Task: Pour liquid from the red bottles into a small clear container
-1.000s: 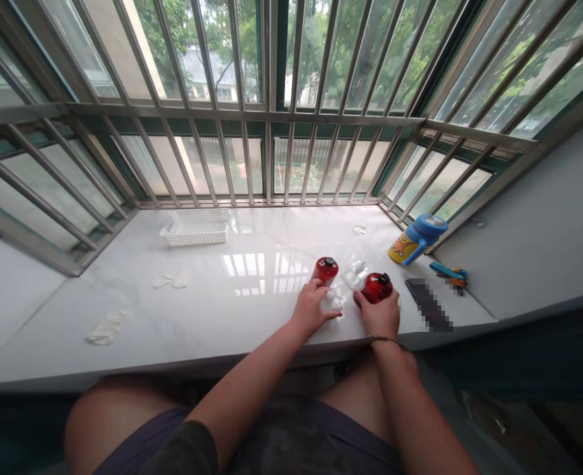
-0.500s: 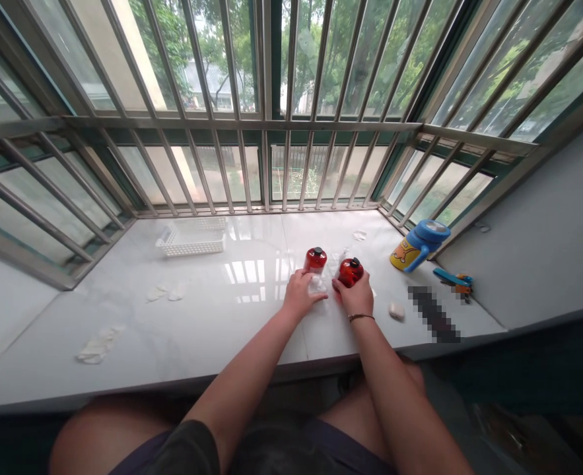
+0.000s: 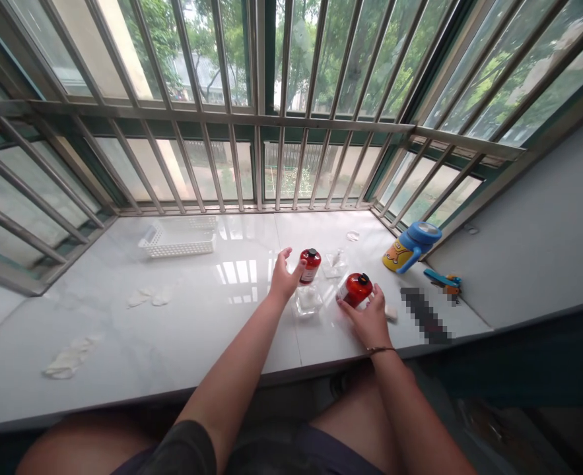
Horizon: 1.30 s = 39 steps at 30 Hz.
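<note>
My right hand (image 3: 370,315) is wrapped round a red bottle (image 3: 358,287) with a black cap, which leans to one side, its label facing left. My left hand (image 3: 285,277) has its thumb and fingers spread, just left of a second red bottle (image 3: 310,266) that stands upright. Whether the thumb touches that bottle I cannot tell. In front of it sits a square clear glass container (image 3: 308,302). Another clear glass piece (image 3: 335,264) stands behind, between the two bottles. A small pale lump (image 3: 391,313) is partly hidden by my right hand.
A white perforated basket (image 3: 179,241) lies at the back left. Crumpled white pieces (image 3: 148,297) and a longer pale strip (image 3: 70,357) rest on the left. To the right are a blue and yellow cup (image 3: 411,247), a blue and orange tool (image 3: 444,282) and a blurred dark object (image 3: 426,315).
My right hand has moved right and nearer to me with its red bottle, which now leans. My left hand has shifted left off the glass container and spread its fingers. The view has shifted slightly.
</note>
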Each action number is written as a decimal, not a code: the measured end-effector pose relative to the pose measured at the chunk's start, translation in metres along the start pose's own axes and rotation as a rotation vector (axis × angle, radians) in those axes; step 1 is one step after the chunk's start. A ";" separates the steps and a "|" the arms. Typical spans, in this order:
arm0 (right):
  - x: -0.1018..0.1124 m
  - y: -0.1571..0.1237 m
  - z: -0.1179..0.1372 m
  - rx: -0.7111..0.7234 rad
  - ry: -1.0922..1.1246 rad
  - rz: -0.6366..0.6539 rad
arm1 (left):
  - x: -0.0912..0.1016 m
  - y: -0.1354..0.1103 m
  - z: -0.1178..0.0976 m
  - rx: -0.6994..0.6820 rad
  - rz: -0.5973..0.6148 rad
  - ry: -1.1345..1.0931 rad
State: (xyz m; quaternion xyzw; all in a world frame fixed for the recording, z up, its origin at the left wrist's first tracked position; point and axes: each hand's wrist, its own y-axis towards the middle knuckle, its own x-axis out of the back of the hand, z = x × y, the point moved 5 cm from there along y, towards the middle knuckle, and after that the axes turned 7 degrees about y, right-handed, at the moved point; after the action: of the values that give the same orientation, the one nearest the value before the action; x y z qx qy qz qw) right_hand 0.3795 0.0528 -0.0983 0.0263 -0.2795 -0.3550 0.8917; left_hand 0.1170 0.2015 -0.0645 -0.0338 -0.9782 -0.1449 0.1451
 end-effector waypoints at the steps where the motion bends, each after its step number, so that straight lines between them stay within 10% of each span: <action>1: 0.004 -0.003 0.005 0.050 0.001 -0.034 | -0.008 0.011 -0.006 -0.019 0.052 0.029; 6: 0.035 -0.014 0.060 0.440 -0.079 -0.124 | -0.040 0.044 -0.031 -0.172 0.299 0.188; 11: 0.046 0.003 0.124 0.635 -0.205 -0.018 | -0.028 0.043 -0.031 -0.205 0.278 0.228; 15: 0.023 0.046 0.156 0.611 -0.476 0.164 | 0.024 0.033 -0.016 -0.174 0.178 0.276; 21: -0.045 0.127 0.159 0.254 -0.983 0.502 | 0.153 0.015 0.015 -0.089 -0.032 0.370; 28: -0.101 0.139 0.151 0.171 -1.029 0.675 | 0.301 -0.031 0.045 0.118 -0.296 0.574; 32: -0.128 0.124 0.161 0.247 -0.995 0.745 | 0.332 -0.066 0.043 0.148 -0.367 0.605; 39: -0.198 0.040 0.228 0.473 -0.811 0.933 | 0.325 -0.095 0.034 0.135 -0.430 0.623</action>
State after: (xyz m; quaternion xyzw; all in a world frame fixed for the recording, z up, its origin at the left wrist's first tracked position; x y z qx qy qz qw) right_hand 0.1692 0.2454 0.0090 -0.0382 -0.6456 0.1577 0.7462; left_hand -0.2130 0.1287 -0.0261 0.2275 -0.8792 -0.1108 0.4036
